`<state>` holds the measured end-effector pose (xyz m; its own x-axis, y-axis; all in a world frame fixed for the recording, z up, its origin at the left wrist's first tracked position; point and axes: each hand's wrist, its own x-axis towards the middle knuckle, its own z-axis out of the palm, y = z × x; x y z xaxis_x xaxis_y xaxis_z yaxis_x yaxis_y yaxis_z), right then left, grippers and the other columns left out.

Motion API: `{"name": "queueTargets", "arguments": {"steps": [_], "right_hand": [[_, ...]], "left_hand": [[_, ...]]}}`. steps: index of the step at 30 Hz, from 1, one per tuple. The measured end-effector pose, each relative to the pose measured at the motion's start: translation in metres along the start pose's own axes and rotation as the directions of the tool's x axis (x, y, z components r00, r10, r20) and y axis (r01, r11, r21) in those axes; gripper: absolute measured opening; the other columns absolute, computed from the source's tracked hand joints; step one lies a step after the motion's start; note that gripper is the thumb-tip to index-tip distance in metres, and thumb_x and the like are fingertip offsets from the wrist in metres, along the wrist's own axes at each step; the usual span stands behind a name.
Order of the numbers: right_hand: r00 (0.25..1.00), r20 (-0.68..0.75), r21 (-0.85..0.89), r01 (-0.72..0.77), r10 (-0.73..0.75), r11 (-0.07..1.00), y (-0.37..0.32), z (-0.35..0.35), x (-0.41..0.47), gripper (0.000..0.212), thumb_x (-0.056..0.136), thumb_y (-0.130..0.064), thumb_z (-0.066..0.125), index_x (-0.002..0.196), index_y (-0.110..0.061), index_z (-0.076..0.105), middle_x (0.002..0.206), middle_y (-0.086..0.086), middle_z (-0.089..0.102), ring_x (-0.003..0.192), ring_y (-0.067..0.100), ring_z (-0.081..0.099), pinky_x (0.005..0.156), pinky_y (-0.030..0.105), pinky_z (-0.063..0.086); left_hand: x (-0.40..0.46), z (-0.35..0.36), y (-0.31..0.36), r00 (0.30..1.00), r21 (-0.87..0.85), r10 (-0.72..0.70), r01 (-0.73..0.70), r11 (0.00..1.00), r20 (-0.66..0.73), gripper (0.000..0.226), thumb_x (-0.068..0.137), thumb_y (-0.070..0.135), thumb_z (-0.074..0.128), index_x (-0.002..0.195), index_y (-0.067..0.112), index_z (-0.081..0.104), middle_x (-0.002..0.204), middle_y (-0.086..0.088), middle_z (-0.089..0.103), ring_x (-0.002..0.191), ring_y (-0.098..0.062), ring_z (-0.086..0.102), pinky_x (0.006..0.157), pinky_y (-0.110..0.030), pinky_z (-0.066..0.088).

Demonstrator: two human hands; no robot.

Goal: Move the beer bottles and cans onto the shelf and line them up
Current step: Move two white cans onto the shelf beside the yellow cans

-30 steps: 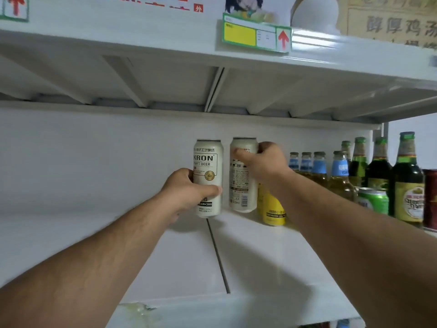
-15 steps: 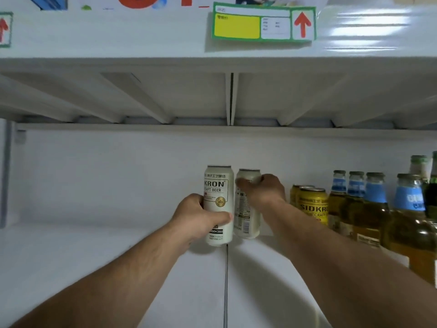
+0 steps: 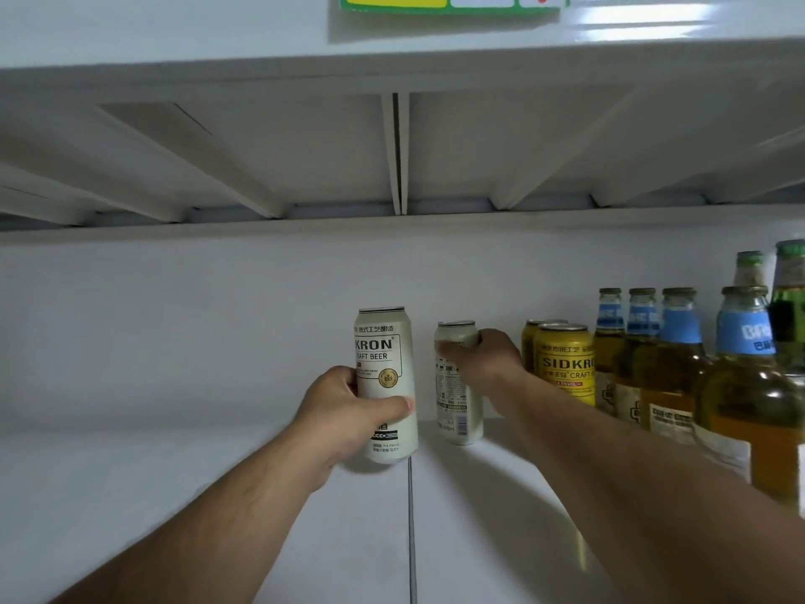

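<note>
price tag [image 3: 453, 1]: top cut off by frame edge | green bottle [image 3: 790, 307]: cut by right edge | rear yellow can [image 3: 529, 342]: mostly hidden behind front yellow can [image 3: 564, 364] | small print on far white can [image 3: 457, 398]: unreadable

- A flat white shelf board [image 3: 174, 494] lies under both hands; a thin dark seam [image 3: 410, 538] runs front to back just right of the left hand [image 3: 348, 422].
- A plain white back panel [image 3: 174, 333] stands behind the hands.
- Overhead, the ribbed white underside of the upper shelf [image 3: 283, 146] spreads slanted braces to either side of a narrow central joint [image 3: 396, 150].
- A green-bordered yellow and white price label [image 3: 448, 1] sits high above the right hand [image 3: 488, 359] (cut by the frame's top).
- Pale streaks of glare [image 3: 644, 19] show up and right of that hand.
</note>
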<state>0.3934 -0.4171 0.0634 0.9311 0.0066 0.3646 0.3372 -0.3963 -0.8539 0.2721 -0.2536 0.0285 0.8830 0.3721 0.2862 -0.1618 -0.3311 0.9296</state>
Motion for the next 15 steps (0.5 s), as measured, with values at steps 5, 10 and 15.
{"name": "queueTargets", "arguments": {"steps": [5,10,15], "right_hand": [[0.998,0.060,-0.033,-0.002,0.004,0.999,-0.001,-0.008,-0.013,0.047,0.090,-0.051,0.068,0.111,-0.008,0.067,0.106,0.008,0.072,0.090,0.026,0.068,0.080,0.034,0.055],[0.997,0.070,-0.119,0.023,-0.015,0.993,-0.011,-0.022,-0.040,0.050,0.096,-0.049,0.061,0.119,-0.005,0.061,0.106,0.010,0.068,0.089,0.025,0.061,0.078,0.031,0.049],[0.997,0.066,-0.144,0.053,-0.044,0.988,-0.007,-0.032,-0.067,0.055,0.097,-0.045,0.061,0.136,-0.007,0.051,0.114,0.005,0.063,0.096,0.022,0.058,0.079,0.032,0.046]], "left_hand": [[-0.006,0.002,-0.001,1.000,0.010,0.004,-0.004,1.000,0.018,0.058,0.048,0.034,0.091,0.102,0.019,0.075,0.093,0.005,0.081,0.088,-0.016,0.078,0.092,-0.044,0.060],[-0.010,0.009,-0.002,0.999,0.009,0.013,-0.014,1.000,0.049,0.047,0.060,0.024,0.094,0.102,0.019,0.073,0.093,0.006,0.081,0.087,-0.016,0.078,0.091,-0.044,0.061],[-0.018,0.017,-0.002,0.997,0.017,0.038,-0.040,0.999,0.069,0.041,0.065,0.020,0.094,0.098,0.020,0.070,0.093,0.005,0.080,0.086,-0.016,0.077,0.085,-0.040,0.063]]}}
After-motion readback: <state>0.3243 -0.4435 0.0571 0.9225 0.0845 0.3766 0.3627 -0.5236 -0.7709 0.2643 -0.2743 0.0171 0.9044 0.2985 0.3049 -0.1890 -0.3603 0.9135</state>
